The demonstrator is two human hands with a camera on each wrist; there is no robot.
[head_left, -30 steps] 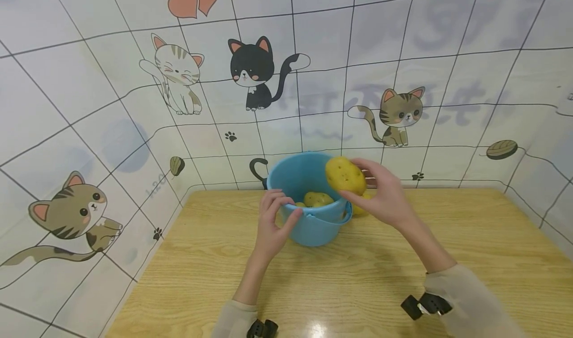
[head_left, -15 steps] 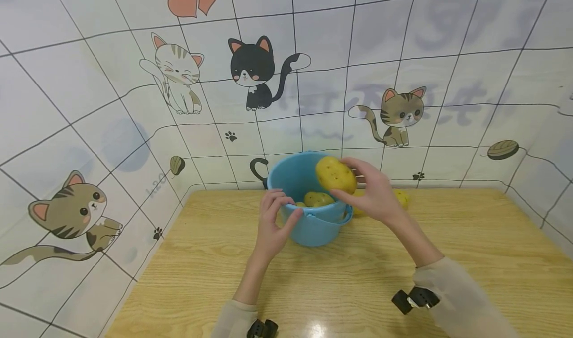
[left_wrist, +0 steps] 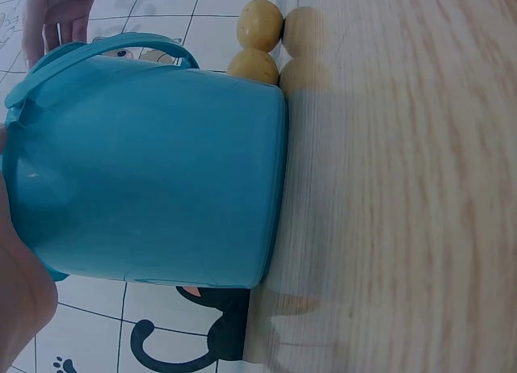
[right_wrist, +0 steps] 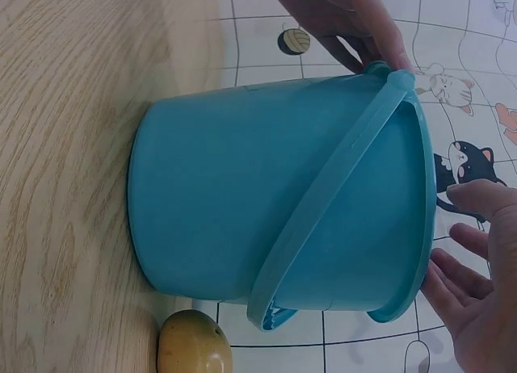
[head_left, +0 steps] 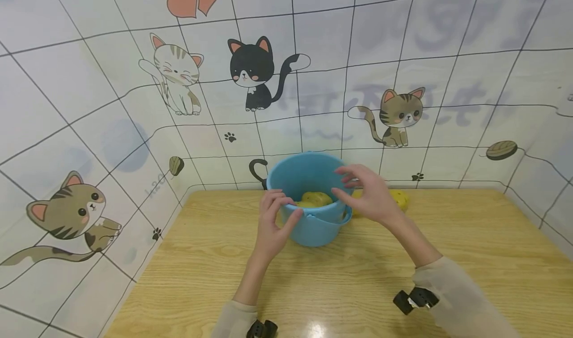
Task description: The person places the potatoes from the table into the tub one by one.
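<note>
A light blue bucket (head_left: 315, 228) stands upright on the table, its handle (head_left: 333, 221) hanging down over the outside. My left hand (head_left: 269, 229) grips the near left of its rim, thumb outside and fingers over the edge. At the right side of the opening is my right hand (head_left: 375, 197), fingers spread and holding nothing; in the right wrist view its fingertips lie close to the rim. Yellow potatoes (head_left: 316, 199) lie inside the bucket, partly hidden by the near wall. Outside, to its right, is a potato (head_left: 399, 199) partly behind my right hand.
In the left wrist view, two potatoes (left_wrist: 260, 26) lie on the table on the bucket's far side. A wood-grain table (head_left: 215, 278) carries everything. Just behind the bucket rises a wall covering (head_left: 313, 89) with grid lines and cartoon cats; it also runs along the left.
My right hand carried a potato leftward over the bucket's opening and let it go; it has left the fingers. The left hand has stayed on the rim.
</note>
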